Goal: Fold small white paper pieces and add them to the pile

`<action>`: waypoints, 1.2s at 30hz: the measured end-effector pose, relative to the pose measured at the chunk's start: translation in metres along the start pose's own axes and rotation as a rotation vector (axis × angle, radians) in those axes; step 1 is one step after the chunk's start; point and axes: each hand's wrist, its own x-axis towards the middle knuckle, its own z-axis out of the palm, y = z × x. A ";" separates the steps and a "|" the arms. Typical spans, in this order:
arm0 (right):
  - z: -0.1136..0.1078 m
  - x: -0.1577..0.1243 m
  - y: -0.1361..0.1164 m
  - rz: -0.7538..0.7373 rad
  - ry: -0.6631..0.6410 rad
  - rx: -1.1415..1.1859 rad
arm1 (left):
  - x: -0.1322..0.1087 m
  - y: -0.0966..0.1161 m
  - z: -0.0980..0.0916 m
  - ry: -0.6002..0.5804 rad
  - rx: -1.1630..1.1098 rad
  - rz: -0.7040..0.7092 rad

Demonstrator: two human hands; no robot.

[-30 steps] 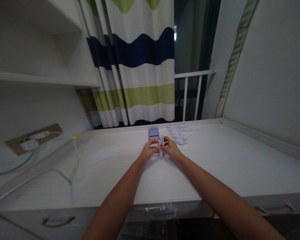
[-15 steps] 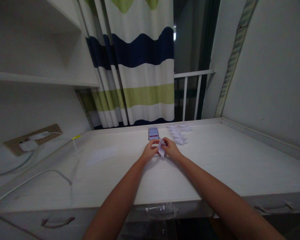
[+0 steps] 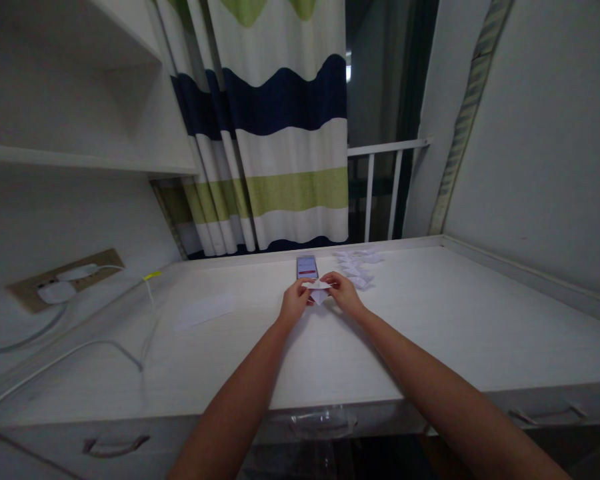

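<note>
A white cable (image 3: 100, 341) crosses the left side of the desk (image 3: 455, 320); flat paper (image 3: 203, 312) lies to its right. The left hand (image 3: 294, 301) pinches the left end of a folded paper piece (image 3: 319, 295); a phone (image 3: 307, 265) lies just beyond on the far side, where a forward slip of the fingers could nudge it. The piece spans both hands near the desk's middle. Uneven pull could tear it or open its folds. The right hand (image 3: 347, 295) grips the right end; a sideways sweep could scatter the folded pieces (image 3: 356, 270) lying beyond it, far right.
</note>
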 end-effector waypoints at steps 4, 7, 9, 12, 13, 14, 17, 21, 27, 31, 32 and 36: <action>-0.001 0.001 0.000 -0.021 0.009 0.062 | 0.001 0.002 -0.001 -0.031 -0.100 -0.055; -0.001 0.001 -0.003 -0.021 -0.006 0.079 | 0.001 0.004 -0.002 -0.046 -0.177 -0.067; -0.002 0.001 -0.005 -0.006 -0.022 0.081 | 0.001 0.004 -0.003 -0.055 -0.210 -0.074; -0.005 0.000 -0.010 0.025 -0.066 0.098 | 0.000 0.004 -0.007 -0.063 -0.240 -0.097; -0.006 -0.001 -0.013 0.035 -0.090 0.110 | 0.000 0.004 -0.008 -0.065 -0.249 -0.102; -0.007 -0.002 -0.015 0.045 -0.116 0.123 | 0.000 0.005 -0.009 -0.065 -0.258 -0.102; -0.010 -0.004 -0.021 0.052 -0.176 0.166 | 0.001 0.005 -0.011 -0.050 -0.267 -0.095; -0.010 -0.003 -0.018 0.078 -0.186 0.180 | 0.003 0.002 -0.009 -0.002 -0.162 -0.098; -0.004 0.002 -0.005 0.060 -0.070 0.176 | 0.003 0.001 -0.003 -0.048 -0.094 0.013; -0.003 0.003 -0.006 0.125 -0.143 0.198 | 0.000 0.004 -0.001 -0.036 -0.038 0.095; -0.004 0.003 -0.007 0.127 -0.156 0.195 | 0.000 0.004 -0.001 -0.033 -0.020 0.099; -0.006 0.002 -0.012 0.091 -0.145 0.157 | 0.000 0.002 -0.002 -0.107 0.006 0.016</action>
